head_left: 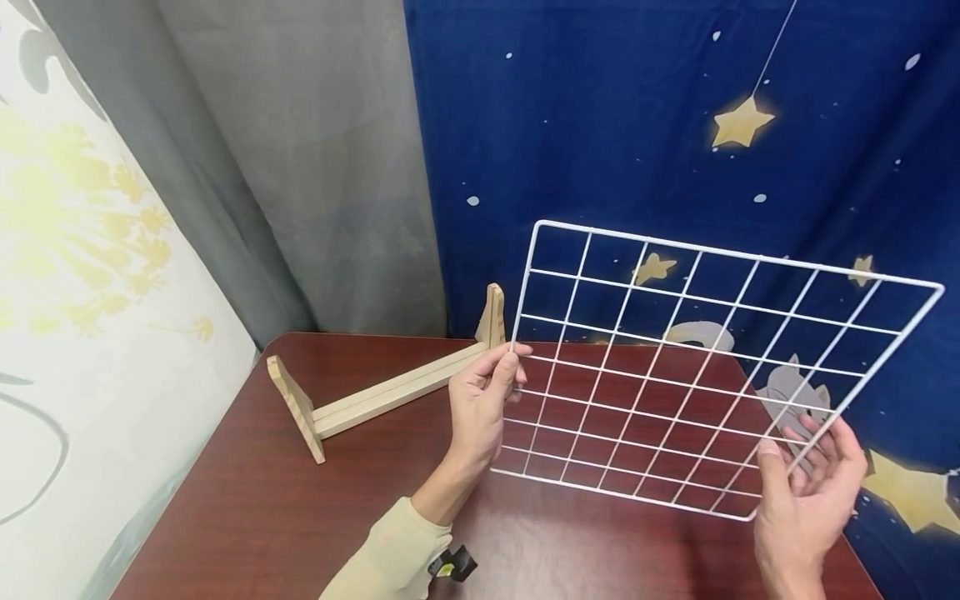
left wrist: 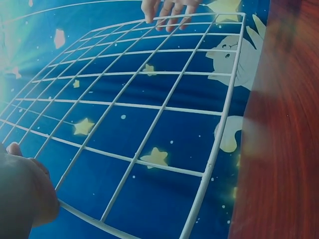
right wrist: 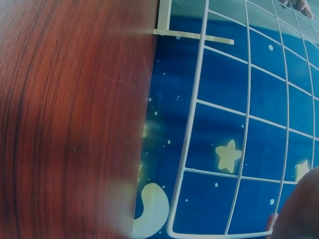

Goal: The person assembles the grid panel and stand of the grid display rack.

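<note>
The left hand (head_left: 480, 408) pinches the left edge of the white grid (head_left: 647, 377), and the right hand (head_left: 813, 492) holds its right edge near the lower corner, thumb and fingers on either side. The grid hangs tilted above the table (head_left: 262, 508). The wooden stand (head_left: 397, 393), two end pieces joined by a bar, sits on the table, left of the grid.
</note>
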`<state>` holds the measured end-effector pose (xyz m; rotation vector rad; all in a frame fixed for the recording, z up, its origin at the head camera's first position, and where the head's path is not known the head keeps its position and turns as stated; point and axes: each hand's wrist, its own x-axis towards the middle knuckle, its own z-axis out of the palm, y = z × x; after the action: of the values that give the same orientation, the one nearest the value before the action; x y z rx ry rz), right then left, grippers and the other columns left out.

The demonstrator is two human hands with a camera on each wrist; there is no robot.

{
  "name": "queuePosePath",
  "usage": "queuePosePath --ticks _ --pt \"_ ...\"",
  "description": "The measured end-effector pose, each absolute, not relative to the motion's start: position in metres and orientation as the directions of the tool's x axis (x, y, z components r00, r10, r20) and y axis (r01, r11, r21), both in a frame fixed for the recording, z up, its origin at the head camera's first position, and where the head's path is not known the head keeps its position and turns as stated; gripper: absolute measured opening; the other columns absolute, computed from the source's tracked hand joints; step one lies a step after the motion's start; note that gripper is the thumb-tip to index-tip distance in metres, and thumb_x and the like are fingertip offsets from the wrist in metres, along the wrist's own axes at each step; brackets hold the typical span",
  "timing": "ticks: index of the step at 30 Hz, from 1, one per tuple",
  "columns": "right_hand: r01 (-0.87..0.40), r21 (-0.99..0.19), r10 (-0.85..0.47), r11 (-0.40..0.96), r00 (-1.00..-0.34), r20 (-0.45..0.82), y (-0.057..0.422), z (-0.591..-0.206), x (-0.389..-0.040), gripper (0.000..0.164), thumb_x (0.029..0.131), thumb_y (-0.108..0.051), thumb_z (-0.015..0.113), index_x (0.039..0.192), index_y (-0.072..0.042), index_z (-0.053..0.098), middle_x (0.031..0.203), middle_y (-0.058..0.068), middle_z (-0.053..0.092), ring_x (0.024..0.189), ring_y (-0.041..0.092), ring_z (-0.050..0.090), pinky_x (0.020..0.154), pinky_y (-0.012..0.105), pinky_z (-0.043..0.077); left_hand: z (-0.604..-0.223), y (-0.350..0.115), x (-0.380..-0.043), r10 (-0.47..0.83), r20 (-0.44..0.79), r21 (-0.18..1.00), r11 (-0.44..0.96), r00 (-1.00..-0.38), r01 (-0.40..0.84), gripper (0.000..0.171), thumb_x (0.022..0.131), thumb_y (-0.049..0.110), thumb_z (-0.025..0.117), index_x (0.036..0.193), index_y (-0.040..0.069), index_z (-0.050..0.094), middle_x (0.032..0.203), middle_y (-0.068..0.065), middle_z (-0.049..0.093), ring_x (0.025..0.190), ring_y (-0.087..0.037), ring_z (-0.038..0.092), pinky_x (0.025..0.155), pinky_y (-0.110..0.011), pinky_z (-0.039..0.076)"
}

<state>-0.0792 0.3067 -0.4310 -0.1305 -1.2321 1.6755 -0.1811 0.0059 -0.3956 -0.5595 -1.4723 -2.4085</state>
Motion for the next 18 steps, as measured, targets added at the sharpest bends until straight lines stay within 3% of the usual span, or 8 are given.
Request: queuePosePath --ticks 5,10,15,18 --pt "-0.487 -0.864 0.765 0.128 -0.506 0.399 0.306 -0.426 -0.077 0.072 0.087 0.017 0.065 0.153 -0.004 0.045 0.143 0.012 0.056 0.129 0.020 0.054 0.101 0.018 0.049 -0.395 0.007 -0.181 -0.012 0.444 0.787 -0.474 -0.896 0.396 0.023 0.106 -0.001 0.056 0.112 -0.021 0.066 0.074 0.002 0.061 0.060 -0.005 0.044 0.054 -0.017 0.035" --pt "-0.419 -0.890 0.768 0.178 -0.506 0.392 0.302 -0.418 -0.072 0.078 0.087 0.013 0.066 0.157 -0.009 0.039 0.157 0.006 0.044 0.150 0.020 0.038 0.120 0.019 0.034 -0.394 0.009 -0.182 0.005 0.447 0.783 -0.485 -0.894 0.389 0.023 0.106 -0.001 0.056 0.112 -0.021 0.066 0.073 -0.002 0.060 0.060 -0.005 0.044 0.054 -0.018 0.033" --pt "-0.360 -0.831 0.702 0.423 -0.450 0.552 0.284 -0.404 -0.066 0.085 0.084 0.003 0.071 0.160 -0.009 0.034 0.164 0.005 0.037 0.154 0.019 0.032 0.125 0.022 0.026 -0.395 0.010 -0.184 -0.009 0.448 0.785 -0.474 -0.894 0.398 0.025 0.107 0.001 0.056 0.112 -0.022 0.065 0.072 0.001 0.060 0.062 -0.006 0.046 0.055 -0.017 0.035" --pt "-0.414 -0.718 0.625 0.559 -0.358 0.693 0.266 -0.394 -0.066 0.073 0.081 -0.008 0.076 0.148 0.001 0.049 0.158 0.010 0.042 0.150 0.025 0.036 0.123 0.025 0.029 -0.396 0.010 -0.185 -0.004 0.461 0.784 -0.467 -0.887 0.409 0.025 0.107 0.002 0.057 0.112 -0.022 0.065 0.072 0.001 0.060 0.062 -0.006 0.046 0.055 -0.017 0.036"
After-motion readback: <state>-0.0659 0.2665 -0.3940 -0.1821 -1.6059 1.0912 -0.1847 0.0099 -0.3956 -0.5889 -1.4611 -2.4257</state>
